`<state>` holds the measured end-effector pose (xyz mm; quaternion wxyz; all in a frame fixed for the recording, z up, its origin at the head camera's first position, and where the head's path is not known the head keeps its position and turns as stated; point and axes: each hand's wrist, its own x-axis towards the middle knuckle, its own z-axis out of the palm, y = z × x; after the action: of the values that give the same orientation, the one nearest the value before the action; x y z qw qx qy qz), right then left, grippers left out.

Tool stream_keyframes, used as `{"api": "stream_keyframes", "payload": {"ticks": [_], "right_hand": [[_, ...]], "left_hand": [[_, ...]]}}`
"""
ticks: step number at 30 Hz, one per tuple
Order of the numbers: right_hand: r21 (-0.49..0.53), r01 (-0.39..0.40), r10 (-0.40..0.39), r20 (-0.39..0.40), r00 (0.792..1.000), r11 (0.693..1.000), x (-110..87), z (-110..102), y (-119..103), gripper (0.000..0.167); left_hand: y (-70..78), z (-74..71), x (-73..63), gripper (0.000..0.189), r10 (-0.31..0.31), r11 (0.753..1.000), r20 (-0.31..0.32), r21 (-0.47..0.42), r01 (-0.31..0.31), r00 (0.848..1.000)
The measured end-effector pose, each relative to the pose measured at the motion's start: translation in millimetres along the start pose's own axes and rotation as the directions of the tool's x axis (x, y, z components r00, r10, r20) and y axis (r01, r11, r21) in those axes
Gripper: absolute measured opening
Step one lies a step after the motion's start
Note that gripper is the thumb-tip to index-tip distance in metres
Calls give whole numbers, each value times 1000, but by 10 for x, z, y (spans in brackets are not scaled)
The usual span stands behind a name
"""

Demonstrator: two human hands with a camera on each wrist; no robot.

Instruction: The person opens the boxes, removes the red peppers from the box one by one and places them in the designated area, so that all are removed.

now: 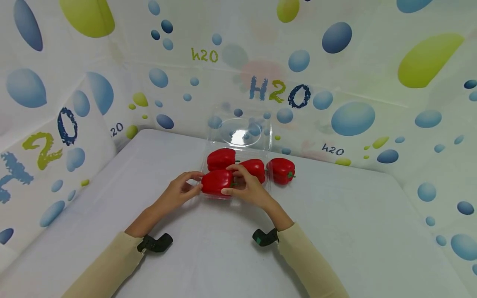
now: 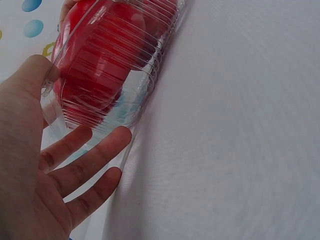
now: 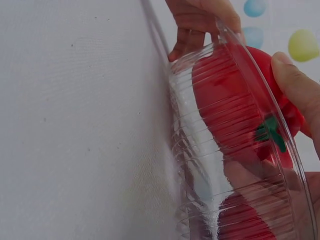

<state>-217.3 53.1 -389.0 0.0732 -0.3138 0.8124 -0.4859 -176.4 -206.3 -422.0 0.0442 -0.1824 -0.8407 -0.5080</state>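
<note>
A glossy red bell pepper (image 1: 216, 182) lies across the front of a clear plastic clamshell container (image 1: 204, 165). My right hand (image 1: 249, 187) grips this pepper by its stem end, thumb in front and fingers over the top. At the container's left end, my left hand (image 1: 181, 188) holds the edge between thumb and index finger. Its other fingers (image 2: 100, 152) spread loosely below the ribbed wall. Two more red peppers sit behind in the container, one at the back left (image 1: 221, 159) and one at the right (image 1: 254, 167), partly hidden by my right hand.
Another red pepper (image 1: 281, 171) with a green stem stands on the white tabletop (image 1: 354, 231), just right of the container. The container's transparent lid (image 1: 240, 130) stands raised at the back, in front of the patterned curtain (image 1: 231, 25).
</note>
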Motion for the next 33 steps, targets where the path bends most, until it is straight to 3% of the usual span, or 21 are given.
{"api": "stream_keyframes", "payload": {"ticks": [26, 33], "right_hand": [[95, 57, -52, -51, 997, 994, -31, -33, 37, 60], [95, 28, -22, -64, 998, 995, -46, -49, 53, 61]], "left_hand": [[13, -15, 19, 45, 3, 1000, 16, 10, -3, 1000], [3, -3, 10, 42, 6, 1000, 13, 10, -6, 1000]]}}
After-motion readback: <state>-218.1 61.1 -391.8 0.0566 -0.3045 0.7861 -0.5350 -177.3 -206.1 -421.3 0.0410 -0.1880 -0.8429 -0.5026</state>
